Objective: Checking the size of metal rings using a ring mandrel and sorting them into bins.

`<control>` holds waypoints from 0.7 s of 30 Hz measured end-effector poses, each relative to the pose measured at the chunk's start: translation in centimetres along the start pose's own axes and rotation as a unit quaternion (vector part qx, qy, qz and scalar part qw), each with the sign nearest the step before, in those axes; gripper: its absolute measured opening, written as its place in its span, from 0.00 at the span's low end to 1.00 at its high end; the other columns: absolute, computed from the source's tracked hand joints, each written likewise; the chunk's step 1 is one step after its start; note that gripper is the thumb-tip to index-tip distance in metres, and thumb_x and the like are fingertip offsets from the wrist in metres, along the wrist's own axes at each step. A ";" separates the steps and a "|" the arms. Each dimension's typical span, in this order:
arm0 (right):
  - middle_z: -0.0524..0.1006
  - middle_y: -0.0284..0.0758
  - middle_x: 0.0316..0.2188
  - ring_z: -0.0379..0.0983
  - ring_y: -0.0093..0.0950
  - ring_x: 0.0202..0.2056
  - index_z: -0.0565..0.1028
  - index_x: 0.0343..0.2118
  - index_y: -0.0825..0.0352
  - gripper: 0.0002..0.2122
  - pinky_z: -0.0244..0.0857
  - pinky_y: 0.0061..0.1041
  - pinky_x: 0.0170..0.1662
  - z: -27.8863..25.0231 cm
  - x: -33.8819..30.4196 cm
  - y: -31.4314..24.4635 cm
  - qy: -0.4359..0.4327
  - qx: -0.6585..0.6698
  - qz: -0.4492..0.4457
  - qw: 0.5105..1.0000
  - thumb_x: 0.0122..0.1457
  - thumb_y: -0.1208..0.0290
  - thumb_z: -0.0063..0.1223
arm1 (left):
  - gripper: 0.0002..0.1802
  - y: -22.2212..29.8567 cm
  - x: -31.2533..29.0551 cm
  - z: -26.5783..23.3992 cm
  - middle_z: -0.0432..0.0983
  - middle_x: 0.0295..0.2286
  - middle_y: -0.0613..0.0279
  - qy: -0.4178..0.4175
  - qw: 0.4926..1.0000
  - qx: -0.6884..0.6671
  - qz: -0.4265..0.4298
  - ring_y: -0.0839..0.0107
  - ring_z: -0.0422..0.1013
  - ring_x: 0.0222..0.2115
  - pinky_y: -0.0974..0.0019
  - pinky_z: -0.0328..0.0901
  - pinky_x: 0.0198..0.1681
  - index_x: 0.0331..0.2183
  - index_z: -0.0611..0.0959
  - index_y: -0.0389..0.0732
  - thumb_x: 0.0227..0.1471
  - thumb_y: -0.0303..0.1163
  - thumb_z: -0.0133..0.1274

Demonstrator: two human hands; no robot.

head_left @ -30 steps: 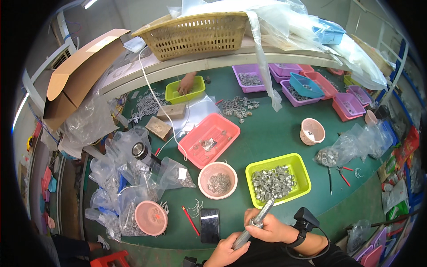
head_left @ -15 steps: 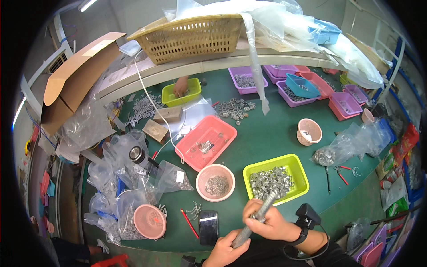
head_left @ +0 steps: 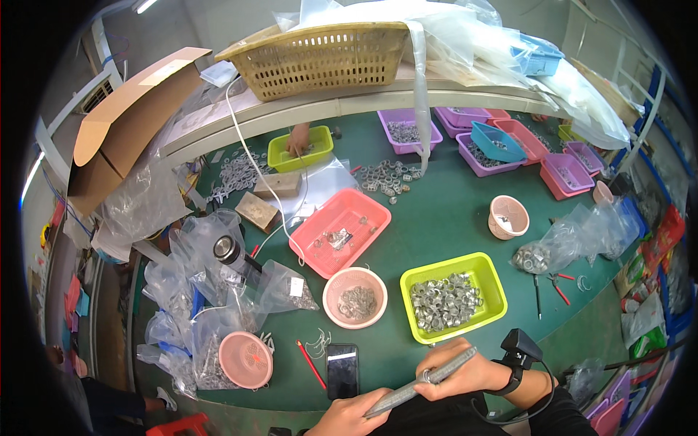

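A grey metal ring mandrel [head_left: 398,397] slants across the front of the table, its far end pointing up and right. My left hand [head_left: 352,416] is closed round its lower end. Farther up, my right hand [head_left: 454,374] wraps it, with a small shiny ring [head_left: 426,376] around the rod at the fingers; whether the fingers pinch the ring is hard to see. Just beyond my right hand stands a yellow-green basket [head_left: 494,298] of metal rings [head_left: 443,299]. Left of that is a round pink basket [head_left: 329,296] holding smaller metal pieces.
A phone [head_left: 342,371] and red pen [head_left: 311,365] lie left of my hands. A pink tray [head_left: 320,251], flask [head_left: 227,249] and bagged parts [head_left: 294,287] stand farther left. Pliers [head_left: 559,289] lie right. Across the table, another person's hand [head_left: 298,139] reaches into a green tray [head_left: 278,154].
Both hands and the mandrel have come down and nearer to me, away from the yellow-green basket. The mandrel has tilted from steep to flatter. The other person's hand stays in the green tray.
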State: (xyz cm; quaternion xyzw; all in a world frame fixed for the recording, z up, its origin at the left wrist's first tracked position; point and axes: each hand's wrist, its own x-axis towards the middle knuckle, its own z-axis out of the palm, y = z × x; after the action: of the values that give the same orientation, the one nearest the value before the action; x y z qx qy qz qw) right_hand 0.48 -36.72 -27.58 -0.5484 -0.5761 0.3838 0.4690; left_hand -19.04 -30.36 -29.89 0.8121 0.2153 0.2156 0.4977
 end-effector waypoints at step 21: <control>0.66 0.48 0.35 0.65 0.28 0.30 0.64 0.30 0.68 0.11 0.61 0.22 0.33 0.1 -0.2 4.7 -0.058 0.607 0.222 0.761 0.56 0.65 0.30 | 0.14 -1.9 -2.2 0.3 0.65 0.16 0.54 0.136 0.975 -0.008 -0.178 0.74 0.62 0.15 0.71 0.59 0.21 0.32 0.71 0.36 0.38 0.29 0.51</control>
State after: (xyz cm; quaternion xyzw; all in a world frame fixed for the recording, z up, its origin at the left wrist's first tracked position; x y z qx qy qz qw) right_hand 1.64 -36.43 -32.08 -0.2380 -0.1105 0.7780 0.5708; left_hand -20.93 -31.06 -32.07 0.7197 0.4201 0.2337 0.5010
